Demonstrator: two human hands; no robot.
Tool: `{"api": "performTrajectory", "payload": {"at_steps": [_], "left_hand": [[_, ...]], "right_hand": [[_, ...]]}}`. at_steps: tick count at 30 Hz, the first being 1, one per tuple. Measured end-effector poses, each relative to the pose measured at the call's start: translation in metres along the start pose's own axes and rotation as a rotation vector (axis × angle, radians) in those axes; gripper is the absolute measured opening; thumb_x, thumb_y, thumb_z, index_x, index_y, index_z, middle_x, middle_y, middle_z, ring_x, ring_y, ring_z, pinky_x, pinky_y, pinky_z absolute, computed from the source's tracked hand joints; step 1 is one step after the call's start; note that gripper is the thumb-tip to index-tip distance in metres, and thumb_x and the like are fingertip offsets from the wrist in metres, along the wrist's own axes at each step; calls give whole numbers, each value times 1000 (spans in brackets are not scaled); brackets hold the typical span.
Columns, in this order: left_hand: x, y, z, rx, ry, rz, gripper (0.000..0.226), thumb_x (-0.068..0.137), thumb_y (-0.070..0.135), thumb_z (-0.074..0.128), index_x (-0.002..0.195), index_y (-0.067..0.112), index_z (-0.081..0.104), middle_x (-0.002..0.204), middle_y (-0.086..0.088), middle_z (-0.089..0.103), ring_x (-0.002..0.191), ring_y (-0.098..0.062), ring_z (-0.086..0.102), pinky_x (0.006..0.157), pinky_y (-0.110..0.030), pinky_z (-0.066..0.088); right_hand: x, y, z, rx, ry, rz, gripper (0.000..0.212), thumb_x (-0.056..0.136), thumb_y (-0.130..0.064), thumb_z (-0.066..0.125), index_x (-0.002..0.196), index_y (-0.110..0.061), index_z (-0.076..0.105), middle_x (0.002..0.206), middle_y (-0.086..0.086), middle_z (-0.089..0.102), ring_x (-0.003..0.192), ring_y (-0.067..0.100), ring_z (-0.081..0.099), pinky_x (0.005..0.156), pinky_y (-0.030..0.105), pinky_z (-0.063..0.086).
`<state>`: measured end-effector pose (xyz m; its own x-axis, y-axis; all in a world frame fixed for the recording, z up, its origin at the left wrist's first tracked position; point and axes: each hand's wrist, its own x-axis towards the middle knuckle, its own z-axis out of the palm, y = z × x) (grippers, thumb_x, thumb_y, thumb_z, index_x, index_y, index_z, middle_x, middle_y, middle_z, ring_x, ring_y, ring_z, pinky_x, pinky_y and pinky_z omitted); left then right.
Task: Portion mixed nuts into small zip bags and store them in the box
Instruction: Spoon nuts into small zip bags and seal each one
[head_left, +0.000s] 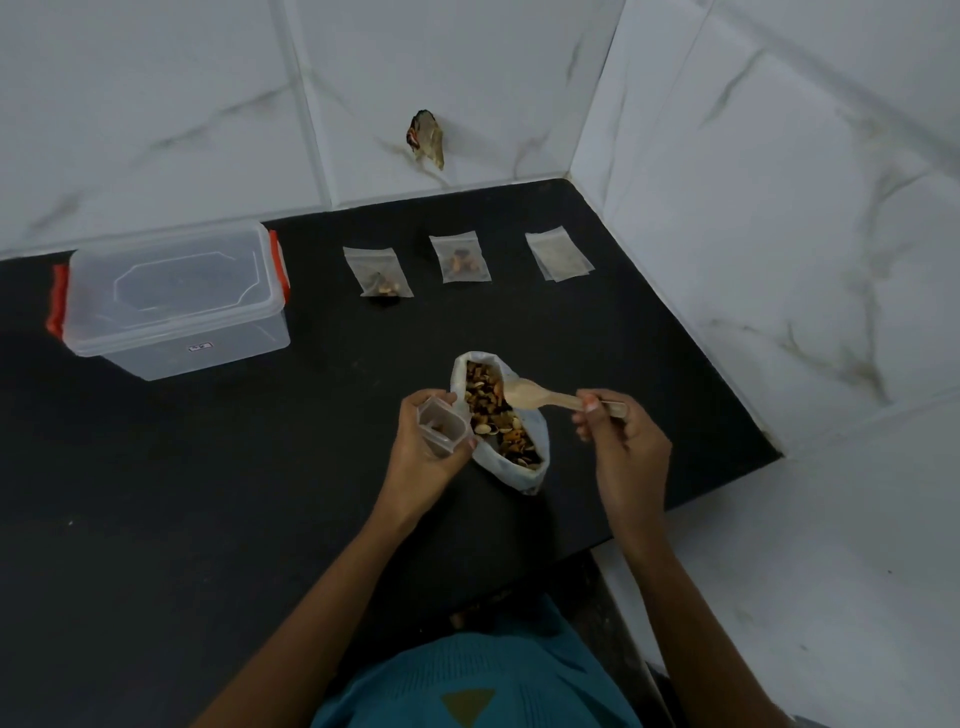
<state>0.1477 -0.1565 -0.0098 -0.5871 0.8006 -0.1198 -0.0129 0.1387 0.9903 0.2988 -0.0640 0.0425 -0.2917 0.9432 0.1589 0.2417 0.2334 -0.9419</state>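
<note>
An open white bag of mixed nuts (506, 431) lies on the black counter (208, 493). My left hand (426, 457) grips a small clear zip bag (440, 425) held open just left of the nut bag. My right hand (621, 441) pinches the handle of a wooden spoon (540, 396), whose bowl hovers over the nuts. Two filled zip bags lie at the back, one on the left (379, 273) and one to its right (460, 258), with a pile of empty zip bags (558, 255) further right. The clear storage box (176, 299), lid on with orange clips, stands at the back left.
White marble-tiled walls (779, 208) close in the counter at the back and right. The counter's front right edge drops off near my right forearm. A small dark object (426, 137) sticks out of the back wall.
</note>
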Motion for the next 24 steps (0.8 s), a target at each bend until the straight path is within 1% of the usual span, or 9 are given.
{"api": "performTrajectory", "payload": {"at_steps": [3,5,7,9,13,16,19,21,24], "left_hand": [[-1,-6,0,15,-23,-55,55,79,2,67,123,21,40,114,15,50,97,16,51,75,-6,45],[0,-7,0,26,-42,-84,57,80,3,67,126,21,38,111,19,48,93,22,49,72,-4,44],[2,-8,1,27,-61,-103,58,80,1,66,126,21,37,108,20,47,90,26,48,70,-2,44],[3,-8,3,22,-70,-121,59,80,0,66,126,21,36,107,19,47,90,22,50,70,-2,43],[7,-7,5,26,-84,-152,55,82,2,65,124,22,36,106,16,50,94,9,52,70,-5,45],[10,-7,6,10,-89,-165,52,82,2,64,121,23,37,106,15,51,94,6,53,70,-4,45],[12,-9,6,-12,-94,-180,51,82,1,65,120,23,38,106,16,50,96,6,52,69,-3,45],[12,-9,5,-5,-100,-186,51,82,3,65,119,24,38,106,18,49,96,7,51,68,-3,44],[14,-10,5,7,-102,-189,50,82,4,66,119,24,39,107,18,49,96,7,50,67,-2,44]], "right_hand": [[-3,22,11,-120,-43,24,13,91,-10,54,97,-7,65,80,-11,60,73,-2,60,68,8,46],[-5,32,20,-163,-65,13,14,91,-10,54,98,-7,66,84,-7,62,78,0,60,69,7,46],[-5,38,28,-186,-78,9,15,91,-9,54,101,-7,66,90,-5,62,83,4,60,73,9,47],[-4,41,36,-190,-82,-3,16,90,-9,55,102,-5,66,93,-5,61,86,4,59,74,9,47],[0,47,47,-157,-76,-27,16,89,-4,56,102,-1,66,93,-2,61,85,2,58,73,4,44],[3,49,50,-126,-81,12,16,90,-6,55,102,-3,65,92,0,63,85,8,61,73,6,46],[4,49,48,-116,-105,39,16,90,-7,54,101,-4,66,91,1,64,84,8,61,72,7,46],[4,49,47,-107,-101,46,16,91,-9,54,101,-5,66,90,3,65,82,6,61,71,6,46],[2,49,49,-80,-110,72,16,91,-9,54,102,-6,66,89,-3,63,81,-3,60,70,6,45]]}}
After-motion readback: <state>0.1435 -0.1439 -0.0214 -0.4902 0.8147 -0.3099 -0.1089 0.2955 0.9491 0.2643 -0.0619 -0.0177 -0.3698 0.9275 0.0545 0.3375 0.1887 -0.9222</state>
